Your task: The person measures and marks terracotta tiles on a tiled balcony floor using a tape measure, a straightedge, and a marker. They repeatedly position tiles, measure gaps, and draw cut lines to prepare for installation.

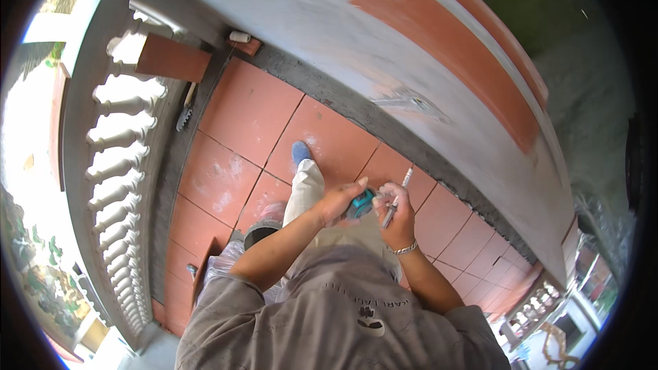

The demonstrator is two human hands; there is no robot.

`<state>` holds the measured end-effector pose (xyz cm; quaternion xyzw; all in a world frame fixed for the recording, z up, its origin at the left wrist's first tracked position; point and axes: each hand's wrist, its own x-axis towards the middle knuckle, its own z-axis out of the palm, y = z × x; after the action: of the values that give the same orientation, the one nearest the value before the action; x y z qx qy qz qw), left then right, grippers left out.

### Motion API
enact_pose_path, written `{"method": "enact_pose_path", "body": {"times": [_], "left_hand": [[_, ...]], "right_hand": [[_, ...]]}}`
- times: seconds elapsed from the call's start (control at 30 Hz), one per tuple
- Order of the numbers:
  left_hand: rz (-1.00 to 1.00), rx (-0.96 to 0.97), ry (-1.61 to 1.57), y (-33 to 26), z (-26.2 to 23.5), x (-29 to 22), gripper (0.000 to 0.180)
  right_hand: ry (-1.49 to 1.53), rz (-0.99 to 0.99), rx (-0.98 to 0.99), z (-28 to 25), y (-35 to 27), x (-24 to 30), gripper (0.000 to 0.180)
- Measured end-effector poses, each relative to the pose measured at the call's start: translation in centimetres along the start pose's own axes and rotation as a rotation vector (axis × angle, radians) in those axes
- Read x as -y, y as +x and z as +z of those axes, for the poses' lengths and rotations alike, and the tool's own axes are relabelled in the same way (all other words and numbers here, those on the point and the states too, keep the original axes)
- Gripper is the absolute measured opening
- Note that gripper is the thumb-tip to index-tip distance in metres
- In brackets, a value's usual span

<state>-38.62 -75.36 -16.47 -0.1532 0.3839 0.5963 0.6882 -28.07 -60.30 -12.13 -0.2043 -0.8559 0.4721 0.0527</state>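
While both hands meet above the tiles (pixel 247 106), left hand (pixel 339 200) clamps a tape measure (pixel 361 203); right hand (pixel 397 209) pinches a pencil (pixel 399 195), ready for marking.

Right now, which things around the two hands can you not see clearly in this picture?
- Teal tool, head view: mostly covered by the left hand; its kind is unclear.
- Pen-like stick: lower end hidden in the right hand.
- Tool by the balustrade: too small to identify.

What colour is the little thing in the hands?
The tape measure is teal with black, seen in the head view, held by the left hand.
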Motion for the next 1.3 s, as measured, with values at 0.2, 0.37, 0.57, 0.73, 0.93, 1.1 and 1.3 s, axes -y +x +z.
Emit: {"method": "enact_pose_path", "body": {"times": [0.2, 0.37, 0.57, 0.73, 0.93, 1.1, 1.3], "left_hand": [[0.156, -0.096, 0.344, 0.1, -10.7, 0.5, 0.08], [0.141, -0.082, 0.292, 3.1, -18.8, 1.5, 0.08], [0.005, -0.294, 0.341, 4.7, -32.7, 6.7, 0.049], [-0.122, -0.484, 0.468, 6.1, -44.8, 13.0, 0.023], [-0.003, -0.704, 0.349, 15.6, -52.0, 14.3, 0.021], [0.023, -0.887, 0.472, 26.0, -56.0, 12.2, 0.03], [-0.027, -0.937, 0.407, 32.7, -57.4, 10.0, 0.031]], "right_hand": [[0.207, 0.524, 0.411, 9.5, 4.5, -3.4, 0.025], [0.23, 0.605, 0.578, 16.0, 7.3, -7.6, 0.027], [0.323, 0.729, 0.437, 21.7, 14.5, -16.2, 0.029], [0.174, 0.743, 0.146, 24.8, 19.6, -24.6, 0.029], [0.115, 0.889, -0.044, 30.3, 13.7, -30.2, 0.024], [0.034, 0.567, 0.332, 35.4, 5.7, -30.1, 0.021], [0.092, 0.697, 0.556, 37.8, 3.9, -29.6, 0.031]]}}
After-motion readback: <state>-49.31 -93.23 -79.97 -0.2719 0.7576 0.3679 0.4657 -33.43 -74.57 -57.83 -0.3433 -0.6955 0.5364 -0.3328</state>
